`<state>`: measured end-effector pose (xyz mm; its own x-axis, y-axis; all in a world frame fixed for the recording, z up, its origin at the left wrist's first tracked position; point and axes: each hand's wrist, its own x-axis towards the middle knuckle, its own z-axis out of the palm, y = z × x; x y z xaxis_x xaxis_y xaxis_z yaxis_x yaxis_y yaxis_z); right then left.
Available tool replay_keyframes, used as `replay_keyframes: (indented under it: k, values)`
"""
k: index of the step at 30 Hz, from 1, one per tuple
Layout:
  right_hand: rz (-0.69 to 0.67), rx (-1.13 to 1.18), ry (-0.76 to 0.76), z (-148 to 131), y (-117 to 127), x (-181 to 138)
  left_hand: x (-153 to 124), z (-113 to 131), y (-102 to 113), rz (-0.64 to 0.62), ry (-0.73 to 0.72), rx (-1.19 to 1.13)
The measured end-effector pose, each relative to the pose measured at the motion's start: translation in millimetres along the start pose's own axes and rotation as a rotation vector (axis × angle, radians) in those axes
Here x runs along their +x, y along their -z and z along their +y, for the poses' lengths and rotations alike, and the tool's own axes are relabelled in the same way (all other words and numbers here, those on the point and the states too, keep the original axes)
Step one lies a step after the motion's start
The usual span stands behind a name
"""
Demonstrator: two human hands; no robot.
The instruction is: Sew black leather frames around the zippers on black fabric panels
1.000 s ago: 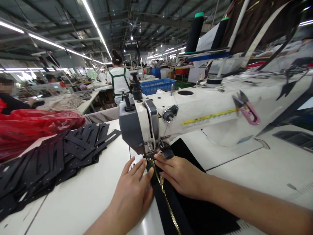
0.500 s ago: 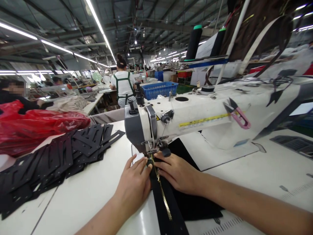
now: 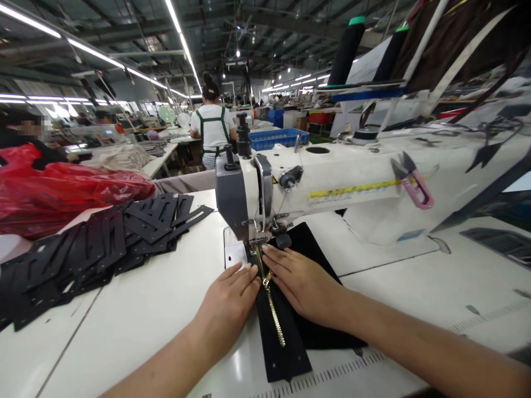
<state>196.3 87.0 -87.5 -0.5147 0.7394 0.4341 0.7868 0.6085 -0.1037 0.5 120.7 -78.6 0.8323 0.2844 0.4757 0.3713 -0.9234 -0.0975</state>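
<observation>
Both hands rest at the sewing machine head [image 3: 244, 204], on a black strip [image 3: 282, 354] with a gold metal zipper [image 3: 274, 318] down its middle. My left hand [image 3: 230, 301] lies flat, fingers stretched, its fingertips at the strip's left edge. On the other side, my right hand [image 3: 305, 282] presses flat with extended fingers, its fingertips beside the zipper near the presser foot [image 3: 259, 241]. The zipper pull [image 3: 266, 281] sits between the two hands. A larger black fabric piece [image 3: 301, 237] lies under my right hand. The strip's far end is hidden under the foot.
Black slotted pieces [image 3: 99, 249] are piled at left, beside a red plastic bag [image 3: 74, 182]. Pink-handled snips [image 3: 415, 185] are on the machine arm. Black thread cones [image 3: 346, 52] stand behind. A person in a white shirt [image 3: 211, 127] stands beyond, near a blue basket [image 3: 277, 138].
The strip has slid slightly toward the presser foot, and its near end now shows. My left hand has drawn back a little from the foot. The camera view has shifted slightly.
</observation>
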Motion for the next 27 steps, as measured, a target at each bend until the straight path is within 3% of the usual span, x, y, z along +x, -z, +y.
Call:
replay_keyframes:
  k: [4,13,20,24,27]
  values:
    - [-0.034,-0.028,0.011,4,0,1,0,-1,-2,0.015,0.02,-0.025]
    - [0.072,0.014,0.02,12,-2,8,4,-4,-5,0.021,0.045,-0.017]
    - [0.137,0.036,0.062,-40,26,-25,-2,0,5,-0.019,-0.032,-0.037]
    - [0.172,0.061,-0.002,-63,19,-45,-7,8,12,-0.069,-0.057,-0.079]
    - [0.192,0.089,-0.018,-67,14,-49,-11,18,18,-0.084,0.009,-0.143]
